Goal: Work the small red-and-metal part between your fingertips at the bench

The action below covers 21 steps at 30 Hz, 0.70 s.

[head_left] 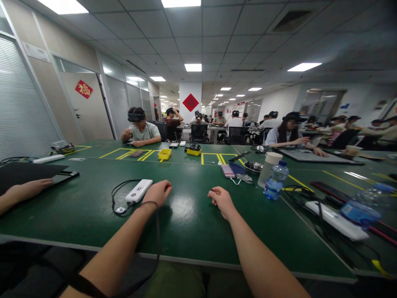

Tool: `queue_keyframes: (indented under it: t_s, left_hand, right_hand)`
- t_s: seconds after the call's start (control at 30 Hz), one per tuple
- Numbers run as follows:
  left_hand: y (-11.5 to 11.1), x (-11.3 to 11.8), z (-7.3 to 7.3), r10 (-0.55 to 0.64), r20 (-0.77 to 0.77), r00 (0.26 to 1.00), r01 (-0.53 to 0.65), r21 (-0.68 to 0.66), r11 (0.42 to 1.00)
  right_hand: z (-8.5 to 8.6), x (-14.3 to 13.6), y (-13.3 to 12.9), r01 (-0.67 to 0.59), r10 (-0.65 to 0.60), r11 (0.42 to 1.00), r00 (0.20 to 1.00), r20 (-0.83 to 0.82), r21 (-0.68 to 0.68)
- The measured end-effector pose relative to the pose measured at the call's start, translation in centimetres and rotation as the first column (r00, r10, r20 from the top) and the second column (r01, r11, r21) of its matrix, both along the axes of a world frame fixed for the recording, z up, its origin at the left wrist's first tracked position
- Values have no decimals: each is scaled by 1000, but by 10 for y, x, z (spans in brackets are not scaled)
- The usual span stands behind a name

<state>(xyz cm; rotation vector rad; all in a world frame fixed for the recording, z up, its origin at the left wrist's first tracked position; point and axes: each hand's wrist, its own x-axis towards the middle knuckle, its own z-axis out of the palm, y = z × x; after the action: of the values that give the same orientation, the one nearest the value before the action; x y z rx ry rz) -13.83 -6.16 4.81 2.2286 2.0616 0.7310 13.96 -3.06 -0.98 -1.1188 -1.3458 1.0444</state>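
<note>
My left hand [158, 193] rests over the green table with its fingers curled together. A small reddish-dark spot shows at its fingertips, too small to name. Right beside that hand lies a white power bank [139, 190] with a black cable looping to its left. A thin black cord crosses my left wrist and hangs down past the table edge. My right hand [222, 202], apart from the left, is also closed, its fingers bent toward the thumb. Whatever is in it, if anything, is hidden. The green tabletop [186, 231] lies bare between my forearms.
To the right stand a water bottle [275, 182], a pale cup [269, 169] and a metal bowl [253, 167]. Yellow trays [164, 155] sit farther back. Another person's hand [29, 190] touches a dark laptop at left. Several people sit around other tables.
</note>
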Motion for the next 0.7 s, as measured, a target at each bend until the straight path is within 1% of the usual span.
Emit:
queue_keyframes:
  t_s: [0.03,0.07,0.1,0.13,0.2,0.23,0.27,0.3,0.33,0.37,0.4,0.43,0.47,0.5,0.53,0.57,0.63,0.7]
  left_hand:
    - [-8,-21,-3,124,0,992,-124,0,992]
    - [-18,-42,-5,237,11,971,-237,-5,971]
    - [-28,-61,-8,317,35,948,-315,-40,948]
    - [-39,-79,-11,333,66,941,-331,-38,943]
    - [-59,-108,-14,336,156,929,-342,18,939]
    - [-66,-117,-14,327,221,919,-342,30,939]
    - [-72,-122,-14,334,302,893,-363,47,930]
    - [-76,-122,-12,350,374,859,-404,73,912]
    - [-78,-116,-10,363,432,826,-446,106,889]
    - [-78,-105,-6,349,469,811,-454,130,881]
    - [-76,-89,-3,303,479,824,-411,138,901]
    - [-72,-68,1,217,469,856,-318,147,937]
    - [-66,-45,4,109,447,888,-199,161,967]
    - [-60,-19,8,4,426,904,-91,184,979]
    - [-53,7,11,-85,411,908,-2,207,978]
    - [-45,33,13,-150,389,909,69,214,974]
    - [-29,79,17,-230,346,910,157,226,961]
    - [-11,114,20,-246,317,916,165,261,951]
  right_hand:
    - [0,0,0,-6,6,1000,1000,9,5]
    - [0,0,-1,-10,10,1000,1000,14,9]
    - [0,0,-1,-13,13,1000,1000,18,13]
    - [0,-1,-2,-16,16,1000,1000,21,14]
    - [0,-1,-3,-19,18,1000,999,33,17]
    - [0,-1,-3,-20,19,1000,999,42,17]
    - [0,-1,-4,-19,18,1000,999,52,20]
    - [0,-1,-4,-20,19,1000,998,61,21]
    - [1,-2,-5,-20,19,1000,997,69,22]
    - [1,-2,-5,-20,18,1000,997,74,21]
    - [2,-2,-5,-20,18,1000,997,76,20]
    - [2,-3,-6,-18,16,1000,997,76,18]
    - [3,-3,-6,-17,16,1000,997,74,16]
    - [3,-2,-5,-16,15,1000,997,69,14]
    - [3,-2,-5,-13,13,1000,998,59,11]
    - [3,-2,-5,-16,15,1000,999,43,8]
    - [2,-1,-3,-8,8,1000,1000,-10,-1]
    - [1,0,-2,5,-6,1000,998,-69,-12]
